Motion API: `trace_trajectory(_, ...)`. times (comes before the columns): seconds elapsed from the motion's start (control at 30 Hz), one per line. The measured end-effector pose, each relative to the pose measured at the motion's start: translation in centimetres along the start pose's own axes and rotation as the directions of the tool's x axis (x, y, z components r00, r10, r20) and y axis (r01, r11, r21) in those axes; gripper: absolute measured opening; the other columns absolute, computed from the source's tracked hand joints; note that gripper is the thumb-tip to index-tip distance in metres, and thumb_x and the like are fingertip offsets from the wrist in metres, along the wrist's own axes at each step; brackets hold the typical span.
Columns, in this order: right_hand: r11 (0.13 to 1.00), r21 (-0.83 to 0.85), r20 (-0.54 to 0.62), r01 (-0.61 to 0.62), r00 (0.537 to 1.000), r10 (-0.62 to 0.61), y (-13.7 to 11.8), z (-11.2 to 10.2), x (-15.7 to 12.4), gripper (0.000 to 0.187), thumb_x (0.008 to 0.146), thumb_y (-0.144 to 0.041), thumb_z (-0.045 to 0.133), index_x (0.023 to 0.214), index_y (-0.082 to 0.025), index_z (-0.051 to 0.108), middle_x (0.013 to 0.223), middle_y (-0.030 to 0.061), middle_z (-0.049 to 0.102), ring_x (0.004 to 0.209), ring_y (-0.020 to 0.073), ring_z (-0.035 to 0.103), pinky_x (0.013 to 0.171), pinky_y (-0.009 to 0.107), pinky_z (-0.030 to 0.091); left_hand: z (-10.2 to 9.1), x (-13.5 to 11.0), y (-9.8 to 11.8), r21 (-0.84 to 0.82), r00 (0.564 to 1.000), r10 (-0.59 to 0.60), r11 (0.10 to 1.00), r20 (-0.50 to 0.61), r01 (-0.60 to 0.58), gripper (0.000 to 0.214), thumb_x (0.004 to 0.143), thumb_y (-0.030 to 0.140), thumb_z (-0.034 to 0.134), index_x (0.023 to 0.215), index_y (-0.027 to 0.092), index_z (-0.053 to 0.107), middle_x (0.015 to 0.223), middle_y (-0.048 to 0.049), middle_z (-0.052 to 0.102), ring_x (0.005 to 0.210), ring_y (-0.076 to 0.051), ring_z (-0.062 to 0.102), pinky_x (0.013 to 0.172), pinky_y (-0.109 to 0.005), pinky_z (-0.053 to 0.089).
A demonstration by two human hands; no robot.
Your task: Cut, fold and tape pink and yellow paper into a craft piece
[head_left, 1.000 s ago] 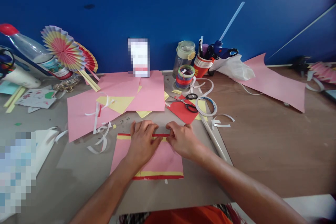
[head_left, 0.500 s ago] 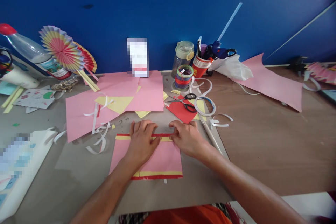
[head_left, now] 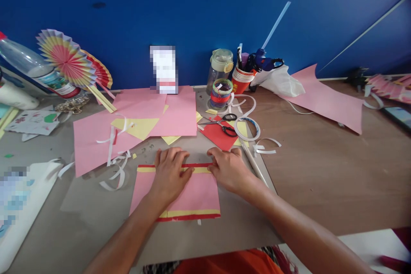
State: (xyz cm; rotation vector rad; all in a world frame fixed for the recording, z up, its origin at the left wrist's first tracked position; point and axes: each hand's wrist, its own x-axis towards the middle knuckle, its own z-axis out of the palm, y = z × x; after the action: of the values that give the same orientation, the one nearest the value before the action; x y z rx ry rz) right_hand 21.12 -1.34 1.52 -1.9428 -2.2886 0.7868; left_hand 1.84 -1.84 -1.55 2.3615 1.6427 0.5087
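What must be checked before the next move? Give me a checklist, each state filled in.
1. Pink sheet lying on the grey surface: ok.
2. Left hand on the sheet: ok, across its far border.
3. Right hand at the sheet: ok, by the far right corner.
4. Scissors off the sheet: ok, partly over red paper beyond it.
5. Near edge free of scraps: not ok, a white scrap lies beside it.
6. Far border fully stuck down: cannot tell, the hands partly hide it.

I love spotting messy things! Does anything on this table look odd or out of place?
Yes, some messiness. Curly white strips lie scattered about, like loose scraps. The scissors lie with handles spread, partly over red paper. The bordered pink paper under the left hand looks flat, and I see no spill.
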Motion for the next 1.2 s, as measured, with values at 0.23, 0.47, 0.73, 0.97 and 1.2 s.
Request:
trace_trajectory(0.23,0.994,-0.109,-0.014,0.024,1.000,-0.026,-0.1,0.1,-0.2,0.023,0.084,-0.018,0.051,0.106,-0.015,0.057,0.086,0.0099,0.072,0.083,0.0239,0.066,0.080,0.035,0.024,-0.1,0.0,0.0,-0.006,1.000,0.004,1.000,0.001,-0.004,0.023,0.080,0.023,0.063,0.102,0.023,0.057,0.106,-0.0061,0.058,0.101,-0.028,0.053,0.103,-0.054,0.030)
trace_trajectory(0.47,0.991,-0.133,-0.003,0.017,1.000,-0.018,-0.2,0.0,-0.1,0.020,0.085,-0.019,0.051,0.104,-0.015,0.058,0.087,0.0102,0.072,0.082,0.0238,0.066,0.079,0.035,0.024,-0.1,0.0,0.0,-0.003,1.000,0.006,1.000,0.013,-0.006,0.022,0.081,0.023,0.062,0.102,0.024,0.056,0.107,-0.0060,0.058,0.101,-0.027,0.053,0.102,-0.054,0.030)
trace_trajectory(0.73,0.989,-0.150,0.005,0.001,1.000,-0.001,-0.2,0.0,0.0,0.018,0.086,-0.021,0.052,0.102,-0.016,0.058,0.085,0.0087,0.072,0.083,0.0234,0.066,0.081,0.035,0.025,-0.2,0.0,0.2,0.003,1.000,-0.007,1.000,0.030,0.007,0.022,0.081,0.023,0.061,0.103,0.022,0.058,0.108,-0.0066,0.058,0.103,-0.027,0.052,0.103,-0.054,0.029)
trace_trajectory(0.97,0.970,-0.241,-0.002,-0.026,1.000,0.026,-0.3,-0.2,0.0,0.018,0.086,-0.025,0.053,0.100,-0.016,0.058,0.081,0.0099,0.071,0.080,0.0251,0.064,0.079,0.037,0.026,-0.1,0.0,0.1,-0.005,0.999,-0.019,1.000,0.030,0.019,0.022,0.082,0.025,0.061,0.104,0.022,0.059,0.108,-0.0063,0.058,0.103,-0.027,0.052,0.104,-0.052,0.029)
trace_trajectory(1.2,0.967,-0.253,0.013,-0.006,1.000,0.010,0.5,-1.0,-0.3,0.023,0.084,-0.021,0.053,0.106,-0.013,0.056,0.085,0.0115,0.071,0.085,0.0261,0.063,0.078,0.036,0.025,-0.2,0.0,0.1,-0.002,0.999,-0.024,1.000,0.038,0.024,0.021,0.082,0.025,0.060,0.102,0.022,0.059,0.108,-0.0061,0.058,0.103,-0.027,0.052,0.105,-0.053,0.028)
